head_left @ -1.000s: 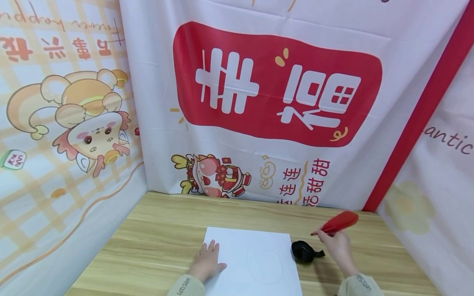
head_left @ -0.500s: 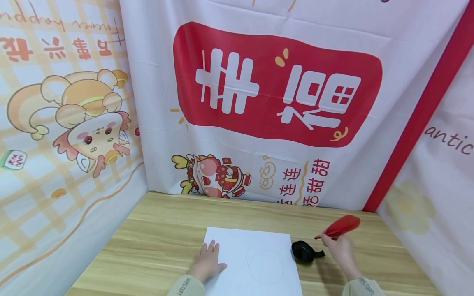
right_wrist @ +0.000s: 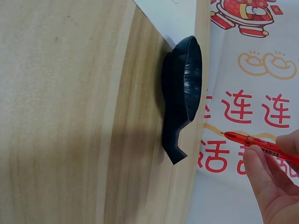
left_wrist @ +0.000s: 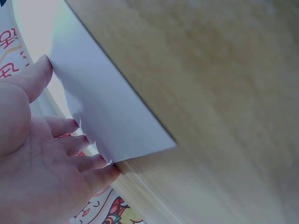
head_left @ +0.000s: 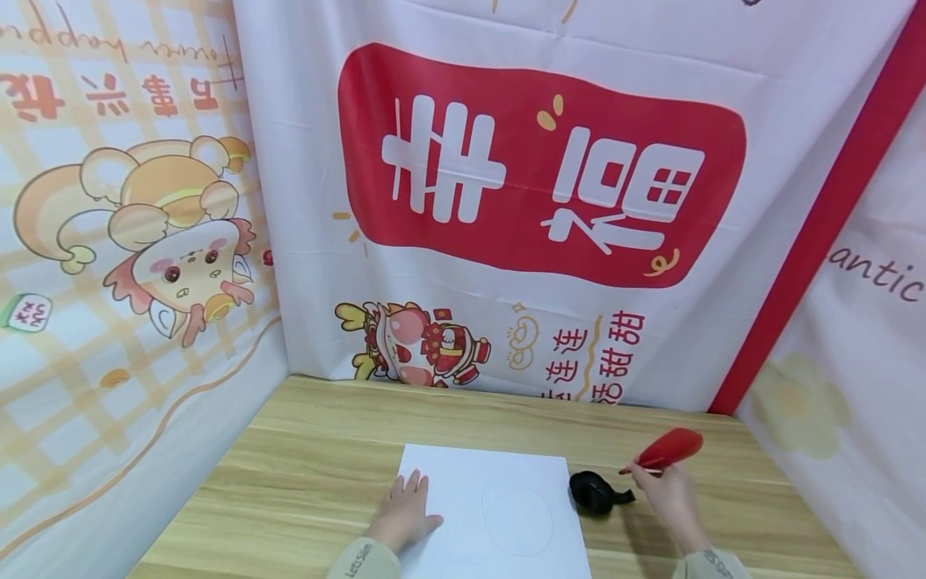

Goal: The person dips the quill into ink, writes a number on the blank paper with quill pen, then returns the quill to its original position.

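Observation:
A white sheet of paper (head_left: 463, 474) with a faint pencil-thin curved outline lies on the wooden table. My left hand (head_left: 403, 511) rests on its left edge with fingers spread; in the left wrist view the fingertips (left_wrist: 96, 163) touch the paper. My right hand (head_left: 671, 494) pinches a red feather-shaped pen (head_left: 673, 449) between thumb and fingers, above the table right of the sheet. The pen's fine tip shows in the right wrist view, pointing away from the hand and touching nothing. Between pen and paper sits a black shallow bowl-like object (head_left: 593, 492) with a bent handle.
Wooden table (head_left: 318, 434) surrounds the sheet. A white printed cloth (head_left: 311, 241) hangs behind the table, with further cloths at the left (head_left: 145, 338) and right (head_left: 868, 338) sides.
My right hand has drawn slightly right and down with the pen. The left hand, paper and black object have stayed where they were.

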Demonstrator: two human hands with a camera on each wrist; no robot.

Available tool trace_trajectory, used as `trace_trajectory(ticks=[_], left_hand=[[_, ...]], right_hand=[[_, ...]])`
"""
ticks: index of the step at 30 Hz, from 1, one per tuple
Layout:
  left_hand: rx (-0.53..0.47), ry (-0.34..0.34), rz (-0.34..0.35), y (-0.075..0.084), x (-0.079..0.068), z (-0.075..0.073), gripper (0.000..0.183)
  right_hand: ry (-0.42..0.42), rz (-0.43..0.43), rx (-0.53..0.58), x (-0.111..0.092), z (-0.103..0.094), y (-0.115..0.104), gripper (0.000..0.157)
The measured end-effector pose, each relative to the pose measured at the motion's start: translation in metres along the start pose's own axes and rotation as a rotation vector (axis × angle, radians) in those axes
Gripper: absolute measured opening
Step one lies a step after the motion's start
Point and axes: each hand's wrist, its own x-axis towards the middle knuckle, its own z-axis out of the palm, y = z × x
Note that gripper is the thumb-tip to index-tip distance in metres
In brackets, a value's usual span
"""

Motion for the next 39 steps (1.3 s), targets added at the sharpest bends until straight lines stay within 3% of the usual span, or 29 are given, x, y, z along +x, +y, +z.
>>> trace_trajectory(ticks=[19, 26, 30, 39], left_hand=[[0.002, -0.005, -0.006, 0.001, -0.002, -0.002, 0.071], [0.014, 0.002, 0.000, 0.001, -0.003, -0.001, 0.072], [0.014, 0.001, -0.006, 0.001, -0.002, -0.001, 0.072], [0.002, -0.011, -0.017, 0.001, -0.001, -0.002, 0.071]], right_hand=[[-0.006, 0.010, 0.016, -0.005, 0.003, 0.011, 0.009], [-0.040, -0.004, 0.031, -0.006, 0.002, 0.012, 0.015], [-0.069, 0.004, 0.101, -0.007, 0.004, 0.014, 0.015], [-0.141, -0.141, 0.267, -0.007, 0.009, 0.022, 0.007]])
